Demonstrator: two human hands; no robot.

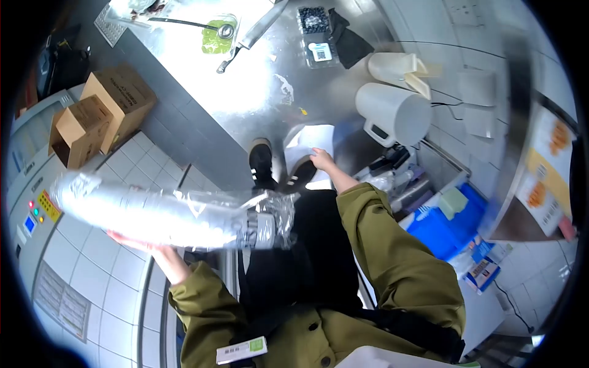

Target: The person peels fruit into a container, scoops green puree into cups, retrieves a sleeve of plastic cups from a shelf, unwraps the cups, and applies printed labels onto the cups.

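A long sleeve of stacked clear plastic cups [162,214], wrapped in clear film, lies across the left of the view. My left hand [150,246] holds it from below; most of the fingers are hidden behind it. The film bunches up at its right end, in front of my dark clothing. Farther out, my right hand [323,161] grips the edge of a white, sheet-like item [316,136], whose kind I cannot make out. That item hangs by my shoes, below the edge of the steel counter.
On the steel counter [257,92] are a knife [261,30], a ladle [226,30], a green-filled container [211,43] and a box of blueberries [314,21]. White jugs [389,110] stand right. Cardboard boxes [119,98] and a blue bin [445,227] flank me.
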